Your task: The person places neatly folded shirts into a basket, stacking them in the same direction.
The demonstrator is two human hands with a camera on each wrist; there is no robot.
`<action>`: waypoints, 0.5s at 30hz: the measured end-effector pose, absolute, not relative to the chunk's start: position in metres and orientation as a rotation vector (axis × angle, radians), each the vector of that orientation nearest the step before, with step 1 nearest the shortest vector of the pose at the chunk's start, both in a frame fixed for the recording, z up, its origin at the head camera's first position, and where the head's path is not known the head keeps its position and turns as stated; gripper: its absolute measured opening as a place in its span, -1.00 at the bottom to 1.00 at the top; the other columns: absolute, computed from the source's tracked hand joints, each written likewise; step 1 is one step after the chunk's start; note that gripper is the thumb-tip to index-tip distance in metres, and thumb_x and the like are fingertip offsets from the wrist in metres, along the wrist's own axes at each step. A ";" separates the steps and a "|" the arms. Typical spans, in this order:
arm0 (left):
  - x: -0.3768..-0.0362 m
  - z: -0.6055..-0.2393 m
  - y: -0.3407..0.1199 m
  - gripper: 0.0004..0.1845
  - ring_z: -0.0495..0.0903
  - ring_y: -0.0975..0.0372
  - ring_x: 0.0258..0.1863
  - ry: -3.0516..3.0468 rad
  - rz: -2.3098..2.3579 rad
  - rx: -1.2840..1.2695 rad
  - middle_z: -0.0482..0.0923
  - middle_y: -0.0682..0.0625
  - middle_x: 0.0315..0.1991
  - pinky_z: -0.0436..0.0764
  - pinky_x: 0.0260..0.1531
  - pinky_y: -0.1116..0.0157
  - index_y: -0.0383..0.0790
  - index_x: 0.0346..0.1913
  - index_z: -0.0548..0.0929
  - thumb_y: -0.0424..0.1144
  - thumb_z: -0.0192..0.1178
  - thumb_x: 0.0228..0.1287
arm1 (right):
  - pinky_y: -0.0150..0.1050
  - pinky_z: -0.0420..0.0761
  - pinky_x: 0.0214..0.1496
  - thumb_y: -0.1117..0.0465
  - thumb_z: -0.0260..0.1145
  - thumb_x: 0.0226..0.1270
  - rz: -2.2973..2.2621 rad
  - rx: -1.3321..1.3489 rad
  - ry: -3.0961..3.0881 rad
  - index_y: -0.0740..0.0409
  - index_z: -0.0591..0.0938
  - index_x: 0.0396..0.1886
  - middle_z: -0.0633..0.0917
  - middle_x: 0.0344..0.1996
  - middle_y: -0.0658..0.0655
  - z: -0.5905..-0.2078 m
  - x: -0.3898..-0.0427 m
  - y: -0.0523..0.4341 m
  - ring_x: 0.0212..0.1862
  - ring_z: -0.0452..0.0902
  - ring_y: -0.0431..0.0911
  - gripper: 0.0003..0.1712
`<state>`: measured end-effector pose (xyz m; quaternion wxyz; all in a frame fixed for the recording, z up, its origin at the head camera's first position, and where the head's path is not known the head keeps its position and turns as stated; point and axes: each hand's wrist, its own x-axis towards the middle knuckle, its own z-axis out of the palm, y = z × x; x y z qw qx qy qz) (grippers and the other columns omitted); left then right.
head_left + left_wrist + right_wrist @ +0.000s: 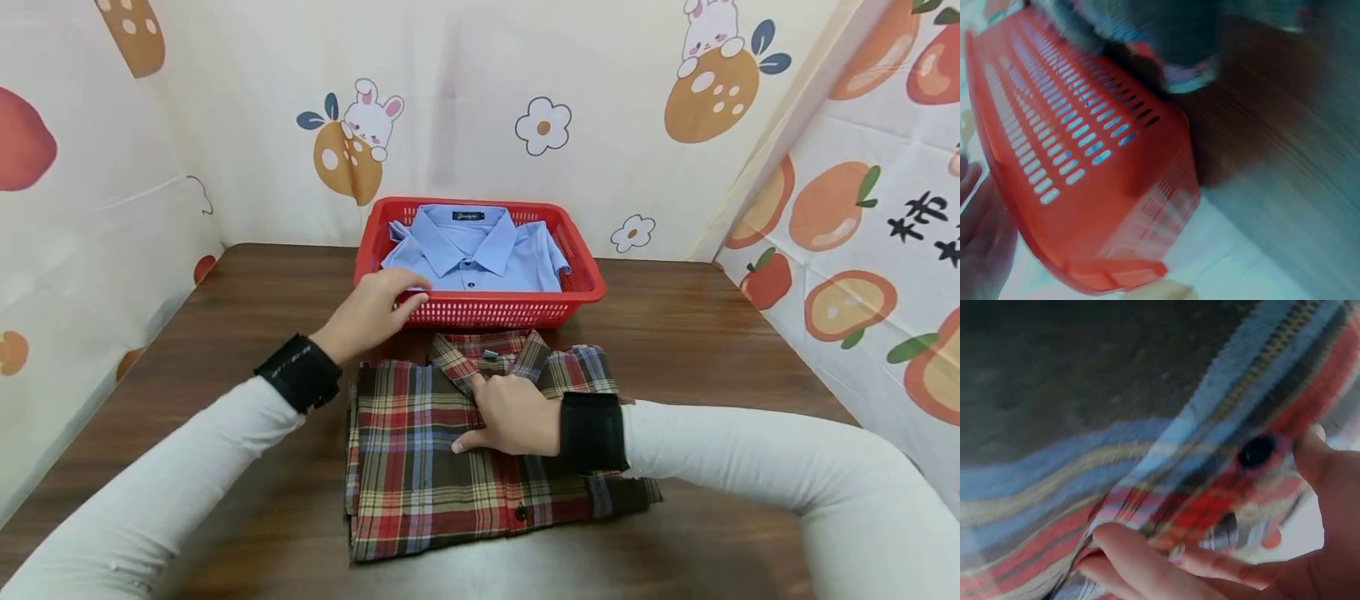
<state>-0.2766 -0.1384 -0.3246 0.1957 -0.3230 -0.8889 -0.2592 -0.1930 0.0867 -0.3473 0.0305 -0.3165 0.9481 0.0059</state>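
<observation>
**Plaid shirt pinned, basket at the fingertips**

Centre of the table, there's the folded plaid shirt [480,454], lying flat on the wooden table [225,333], collar pointing away from the person, its long axis running from the body out toward the basket. The right hand [513,415] sits on top of it, just below the collar; the head view shows it lying on the cloth, and the right wrist view catches the fingers [1147,569] and thumb curled into a fold of the fabric beside a dark button [1256,450], so it has a pinch of the shirt.

Directly beyond the collar, close but apart, stands the red basket [480,310], with a folded blue shirt [476,250] already inside. The left hand [372,312] is at the basket's near left corner, fingers fairly straight and resting on the rim, not clearly wrapped round it. The left wrist view is blurred and shows only the slotted red wall.

So the basket lies straight ahead of the shirt, and the left hand is the nearer one to it.
</observation>
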 end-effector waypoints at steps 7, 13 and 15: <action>-0.238 -0.344 -0.138 -0.85 0.55 0.22 -0.34 -2.573 -0.643 -0.956 0.65 0.00 -0.36 0.66 -0.21 0.24 -0.20 -0.24 0.69 -0.18 0.27 0.26 | -0.42 0.23 -0.66 -0.27 0.38 0.08 -0.179 -0.997 3.115 0.17 0.57 -0.41 0.47 -0.70 0.00 -0.339 -0.213 0.147 -0.65 0.28 -0.24 -0.44; -0.249 -0.357 -0.155 -0.73 0.55 0.26 -0.39 -2.925 -0.799 -0.811 0.67 -0.04 -0.32 0.62 -0.30 0.29 -0.25 -0.17 0.64 -0.08 0.20 0.31 | -0.40 0.32 -0.44 -0.05 0.44 0.13 -0.368 -0.983 3.015 0.24 0.65 -0.37 0.59 -0.55 0.06 -0.350 -0.258 0.199 -0.51 0.34 -0.24 -0.59; -0.256 -0.359 -0.159 -0.68 0.54 0.26 -0.37 -3.009 -0.848 -0.799 0.66 -0.06 -0.30 0.59 -0.30 0.31 -0.27 -0.17 0.63 -0.04 0.18 0.32 | -0.39 0.29 -0.43 -0.01 0.42 0.16 -0.431 -1.009 2.928 0.22 0.64 -0.41 0.55 -0.59 0.05 -0.354 -0.272 0.207 -0.53 0.30 -0.24 -0.65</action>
